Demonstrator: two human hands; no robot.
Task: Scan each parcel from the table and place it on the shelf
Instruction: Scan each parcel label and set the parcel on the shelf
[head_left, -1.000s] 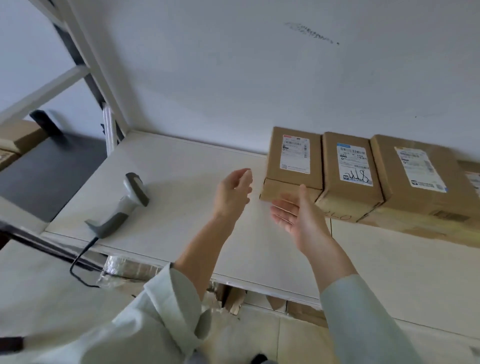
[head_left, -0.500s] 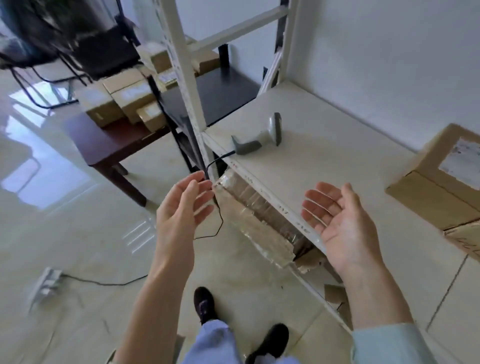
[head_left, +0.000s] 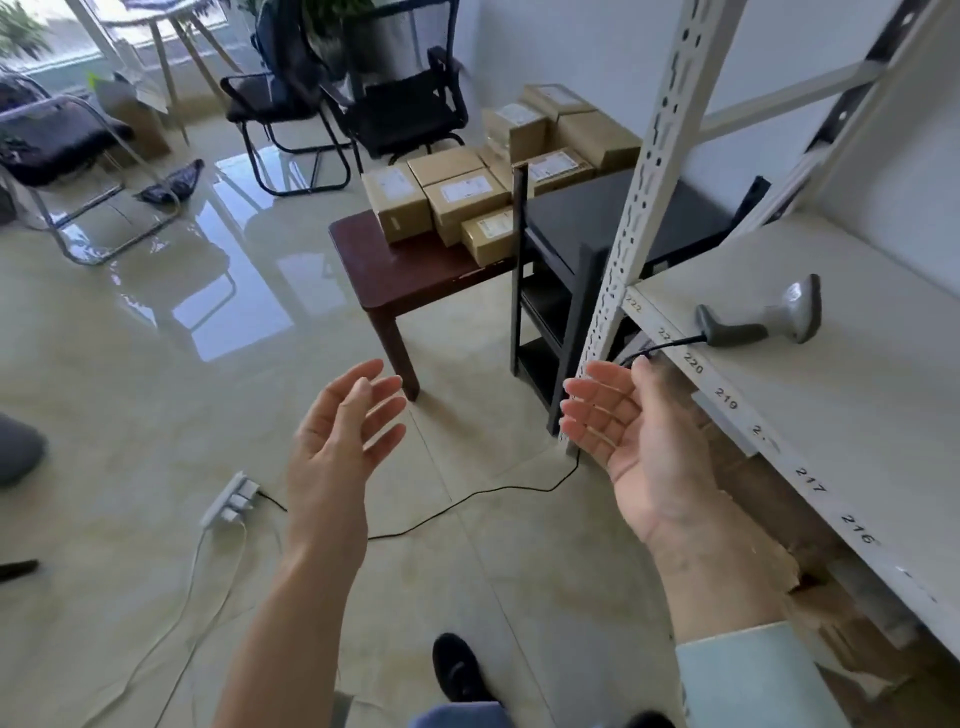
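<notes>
Ahead on dark surface (head_left: 395, 270), parcels (head_left: 457, 202) wait, well apart from my hands. Left hand (head_left: 337, 441) and right hand (head_left: 628, 431) both released, empty; neither clearly nearer.

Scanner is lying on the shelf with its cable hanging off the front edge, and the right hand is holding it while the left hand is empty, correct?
Not quite. The head view shows the right hand open and empty, off the shelf's front edge, apart from the scanner. The rest stands: the scanner lies on the shelf, its cable hangs off the front edge, and the left hand is empty.
</notes>
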